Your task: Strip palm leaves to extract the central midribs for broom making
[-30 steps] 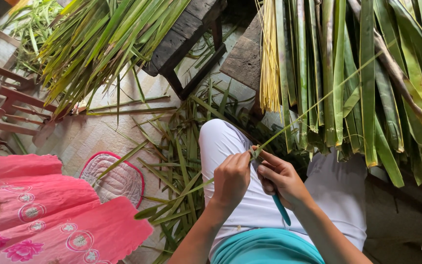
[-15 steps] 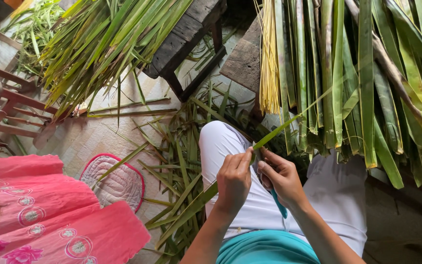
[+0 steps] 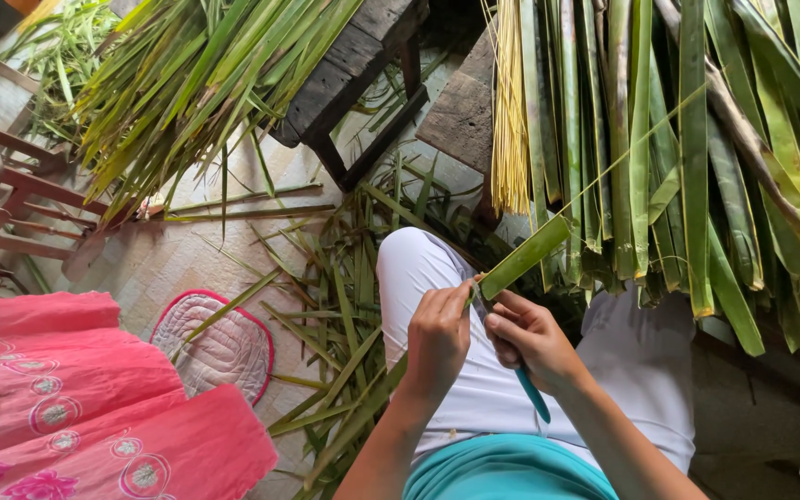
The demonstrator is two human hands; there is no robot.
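Basically: left hand (image 3: 437, 338) pinched shut on the green leaf strip (image 3: 525, 256) over the lap, right hand (image 3: 530, 341) closed around a teal-handled knife (image 3: 531, 393) (blade hidden). Best kept taut, blade tight along the midrib.

The leaf strip (image 3: 525, 256) pinched between the left hand (image 3: 439, 338) and right hand (image 3: 531, 341) is fresh plant blade, smooth with a faint waxy sheen, and the knife handle (image 3: 533, 395) under the right hand looks like glossy teal plastic. The hanging leaves (image 3: 696, 157) on the right are the same smooth green, beside a bundle of dry, matt yellow ribs (image 3: 510, 111). The far stool (image 3: 363, 56) is dark, rough, weathered wood; the trousers (image 3: 641, 361) are matt white cloth, and the pink cloth (image 3: 67, 398) near left is embroidered.
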